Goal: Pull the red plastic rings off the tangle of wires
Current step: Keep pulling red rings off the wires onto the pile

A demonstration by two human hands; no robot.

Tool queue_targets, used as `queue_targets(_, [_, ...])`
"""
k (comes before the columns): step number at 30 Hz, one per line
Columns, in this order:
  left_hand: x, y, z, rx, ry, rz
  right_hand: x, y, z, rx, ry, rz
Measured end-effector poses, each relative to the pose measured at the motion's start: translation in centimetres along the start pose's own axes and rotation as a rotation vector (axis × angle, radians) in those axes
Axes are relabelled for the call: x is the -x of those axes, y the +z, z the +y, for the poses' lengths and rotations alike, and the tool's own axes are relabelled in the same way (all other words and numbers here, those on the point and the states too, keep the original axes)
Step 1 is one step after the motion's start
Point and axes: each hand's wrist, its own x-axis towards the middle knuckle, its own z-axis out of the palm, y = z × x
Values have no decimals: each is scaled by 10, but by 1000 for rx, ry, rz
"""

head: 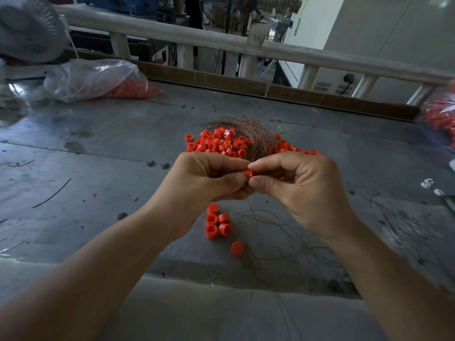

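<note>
My left hand (209, 179) and my right hand (299, 187) meet above the metal table (98, 143), and both pinch one red plastic ring (248, 173) between thumb and forefinger. Thin wires (268, 232) trail down from the hands onto the table. Several red rings (218, 223) still on wires lie just below the hands. A copper-coloured tangle of wires (256, 134) lies beyond the hands, with a heap of loose red rings (219, 142) on its left and more on its right.
A clear plastic bag (93, 80) with red rings lies at the far left, near a white fan (29, 28). Another bag of red rings (439, 116) shows at the right edge. Stray wire bits (53, 193) lie on the left. A white railing (221, 45) borders the far side.
</note>
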Motion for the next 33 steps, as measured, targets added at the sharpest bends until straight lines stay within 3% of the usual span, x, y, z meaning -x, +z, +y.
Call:
queue_targets(12, [3,1,0,-71,38,15,4,3,1,134,-150,70])
queue_targets(19, [2,-2,1,18,4,-51,2,2,-1,33,-126,80])
queue_targets(25, [2,-6,4,68,-37,-137,-1,-3,1,-156,18,-94])
queue_targets(29, [3,-6,5,89,-83,-186,-3,-11,1,-45,0,-278])
queue_targets(33, [4,-4,6,139,-103,-203,-3,-10,-3,-20,-20,-299])
